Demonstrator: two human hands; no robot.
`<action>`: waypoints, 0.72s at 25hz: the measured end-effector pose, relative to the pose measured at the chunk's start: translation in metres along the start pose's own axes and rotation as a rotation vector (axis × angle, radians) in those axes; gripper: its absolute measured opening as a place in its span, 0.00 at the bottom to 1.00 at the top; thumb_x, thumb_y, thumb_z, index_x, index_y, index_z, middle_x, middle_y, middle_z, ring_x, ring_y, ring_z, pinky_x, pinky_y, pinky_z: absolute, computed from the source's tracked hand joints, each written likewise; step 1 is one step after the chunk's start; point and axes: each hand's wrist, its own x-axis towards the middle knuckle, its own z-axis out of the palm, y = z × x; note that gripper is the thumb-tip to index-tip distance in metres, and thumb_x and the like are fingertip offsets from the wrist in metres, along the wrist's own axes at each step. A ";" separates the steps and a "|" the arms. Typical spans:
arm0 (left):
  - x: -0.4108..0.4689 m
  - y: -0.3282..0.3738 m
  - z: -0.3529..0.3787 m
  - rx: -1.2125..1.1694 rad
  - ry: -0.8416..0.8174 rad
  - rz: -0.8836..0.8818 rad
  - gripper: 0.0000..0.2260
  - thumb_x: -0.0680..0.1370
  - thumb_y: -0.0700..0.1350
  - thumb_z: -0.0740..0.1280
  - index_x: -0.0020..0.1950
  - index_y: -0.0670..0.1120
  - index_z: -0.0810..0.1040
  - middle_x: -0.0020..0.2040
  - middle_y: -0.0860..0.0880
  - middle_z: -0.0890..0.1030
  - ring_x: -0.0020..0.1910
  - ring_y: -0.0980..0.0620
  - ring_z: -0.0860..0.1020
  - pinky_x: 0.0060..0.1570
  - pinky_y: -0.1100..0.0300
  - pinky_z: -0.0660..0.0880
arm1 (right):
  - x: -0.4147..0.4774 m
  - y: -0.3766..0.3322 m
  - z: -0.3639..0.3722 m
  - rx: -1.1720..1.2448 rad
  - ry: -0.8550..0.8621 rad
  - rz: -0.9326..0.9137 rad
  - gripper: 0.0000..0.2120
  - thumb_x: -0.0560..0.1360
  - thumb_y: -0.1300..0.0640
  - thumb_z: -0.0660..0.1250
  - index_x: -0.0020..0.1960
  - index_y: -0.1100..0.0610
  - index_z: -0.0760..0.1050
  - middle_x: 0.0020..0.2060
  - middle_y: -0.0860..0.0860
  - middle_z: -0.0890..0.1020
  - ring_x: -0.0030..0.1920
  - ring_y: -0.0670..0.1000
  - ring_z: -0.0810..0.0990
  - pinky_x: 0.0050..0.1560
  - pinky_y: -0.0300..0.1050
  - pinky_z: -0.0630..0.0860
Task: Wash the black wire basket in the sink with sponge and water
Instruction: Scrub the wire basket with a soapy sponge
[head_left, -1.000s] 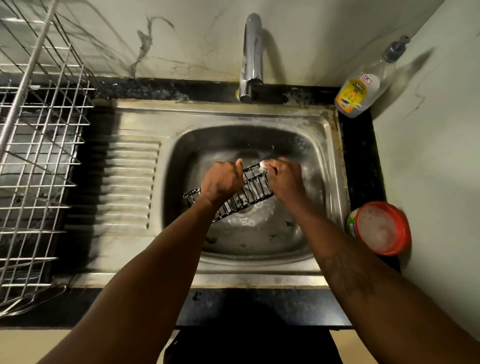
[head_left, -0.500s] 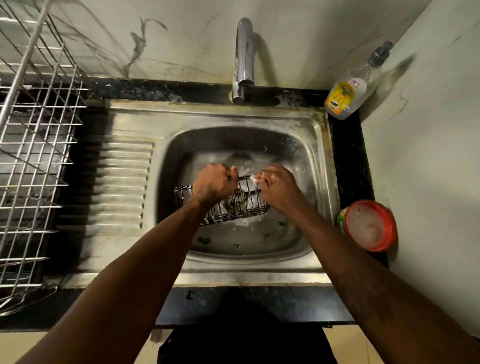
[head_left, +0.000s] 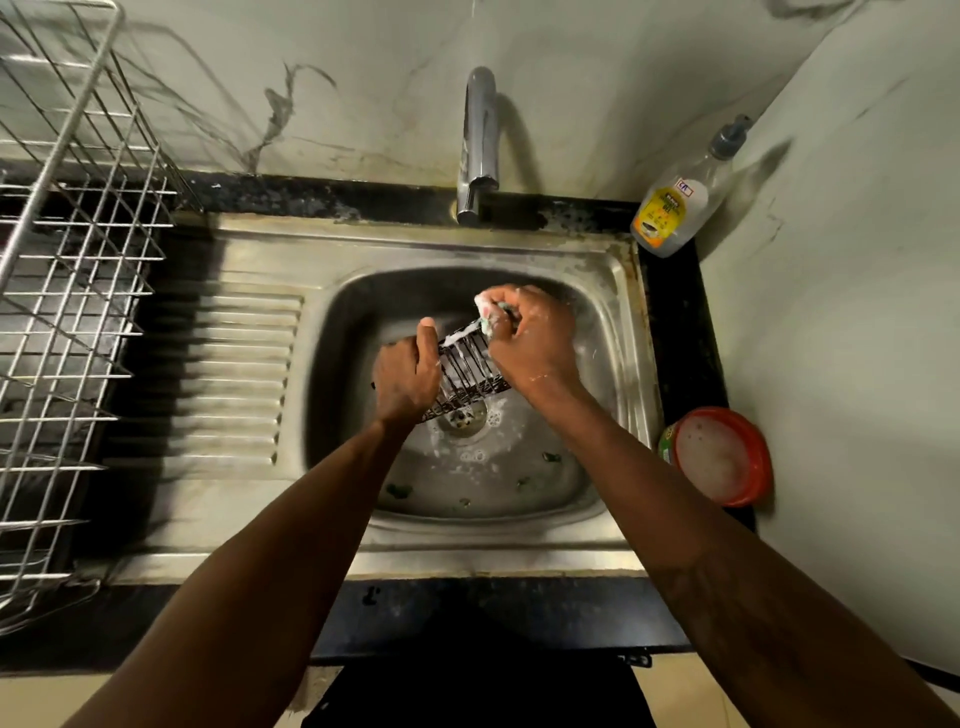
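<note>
Gripping the tilted wire basket (head_left: 467, 369), left hand (head_left: 405, 379); right hand (head_left: 535, 343) presses sponge (head_left: 488, 312).

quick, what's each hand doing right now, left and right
Left hand: closed around the black wire basket, holding it over the sink.
Right hand: closed on the soapy sponge, pressed to the basket's top edge.

Sink (head_left: 597, 270): dull brushed steel. Tap (head_left: 480, 135): glossy chrome. Wire basket (head_left: 470, 371): black-coated metal, soapy. Dish rack (head_left: 67, 291): shiny wire. Bottle (head_left: 680, 202): clear plastic.
</note>
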 end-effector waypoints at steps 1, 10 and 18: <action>-0.001 0.005 -0.002 -0.024 0.029 0.004 0.28 0.86 0.55 0.50 0.28 0.45 0.63 0.24 0.50 0.68 0.27 0.44 0.71 0.32 0.53 0.60 | -0.002 -0.004 0.006 -0.007 0.018 -0.022 0.11 0.74 0.67 0.68 0.51 0.57 0.84 0.44 0.52 0.85 0.45 0.49 0.83 0.49 0.42 0.81; -0.010 0.066 -0.017 -0.522 0.247 -0.371 0.23 0.85 0.50 0.61 0.30 0.49 0.63 0.29 0.50 0.66 0.24 0.57 0.68 0.25 0.67 0.65 | 0.009 0.000 -0.003 -0.058 0.196 0.059 0.11 0.76 0.65 0.71 0.57 0.58 0.85 0.49 0.55 0.87 0.47 0.50 0.84 0.53 0.41 0.80; -0.006 0.036 -0.023 -0.596 0.243 -0.436 0.23 0.77 0.58 0.64 0.24 0.50 0.71 0.25 0.48 0.67 0.29 0.51 0.66 0.35 0.46 0.69 | 0.003 -0.017 0.027 -0.178 -0.206 -0.396 0.12 0.77 0.65 0.63 0.52 0.62 0.85 0.46 0.57 0.83 0.45 0.56 0.82 0.47 0.45 0.79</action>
